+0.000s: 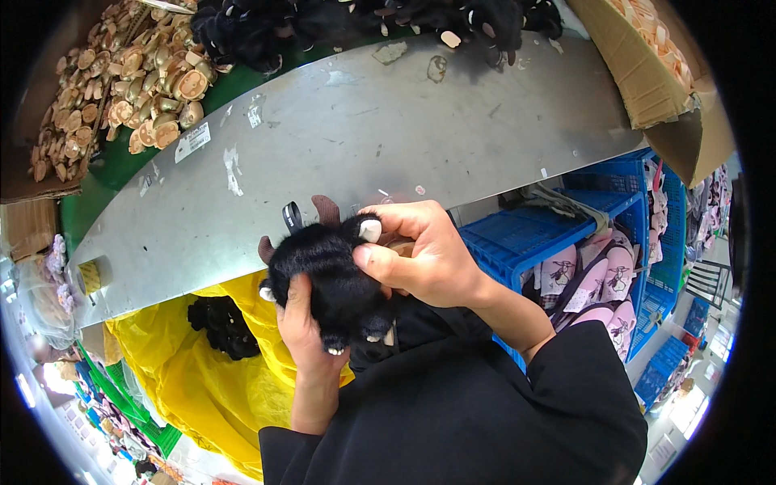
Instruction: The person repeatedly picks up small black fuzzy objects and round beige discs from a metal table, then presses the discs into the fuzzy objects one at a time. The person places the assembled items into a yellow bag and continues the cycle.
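Between my two hands is a black plush toy (327, 267) with brown horns, pale ears and a small black loop at its top. My left hand (305, 323) grips its lower left side, thumb pressed on the fur. On the upper right, my right hand (424, 255) pinches the toy's edge beside a white ear. Part of a tan piece shows behind the right fingers; most of it is hidden, so I cannot tell what it is. The toy is held in front of the metal table's near edge.
The grey metal table (339, 121) curves across the front. Tan and gold plastic pieces (162, 81) heap at far left; black plush toys (364, 24) lie along the back. A cardboard box (638, 81) stands far right, blue crates (517, 234) below it. A yellow bag (178, 364) hangs open at left.
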A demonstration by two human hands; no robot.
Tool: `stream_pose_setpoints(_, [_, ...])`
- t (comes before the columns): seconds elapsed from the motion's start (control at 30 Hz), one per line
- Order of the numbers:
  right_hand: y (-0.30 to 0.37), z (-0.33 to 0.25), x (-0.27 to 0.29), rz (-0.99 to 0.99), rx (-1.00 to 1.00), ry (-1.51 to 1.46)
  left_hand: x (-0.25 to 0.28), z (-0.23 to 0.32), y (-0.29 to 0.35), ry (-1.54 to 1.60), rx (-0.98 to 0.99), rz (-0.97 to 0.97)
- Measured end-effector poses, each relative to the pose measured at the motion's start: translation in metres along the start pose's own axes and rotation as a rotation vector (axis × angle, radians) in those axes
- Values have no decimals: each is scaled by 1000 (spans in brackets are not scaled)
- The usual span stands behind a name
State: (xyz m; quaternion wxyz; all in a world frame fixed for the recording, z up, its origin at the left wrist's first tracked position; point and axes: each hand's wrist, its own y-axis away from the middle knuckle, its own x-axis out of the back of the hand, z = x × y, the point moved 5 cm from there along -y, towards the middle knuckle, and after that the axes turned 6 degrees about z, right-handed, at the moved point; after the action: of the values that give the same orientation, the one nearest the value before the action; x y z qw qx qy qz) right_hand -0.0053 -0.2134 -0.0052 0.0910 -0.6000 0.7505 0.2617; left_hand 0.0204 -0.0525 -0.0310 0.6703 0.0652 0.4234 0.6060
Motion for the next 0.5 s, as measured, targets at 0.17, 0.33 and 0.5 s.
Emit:
stream_pose_setpoints(0.17, [1,-4,-2,-16,6,-36,-9,-2,4,209,77,-256])
stream_pose_setpoints(0.33, [1,-8,-2,-37,65,10,10,-11,4,136,32,-107])
stream_pose_setpoints(0.5, [2,-9,-2,-61,86,-3,8,-12,4,189,-21,-93])
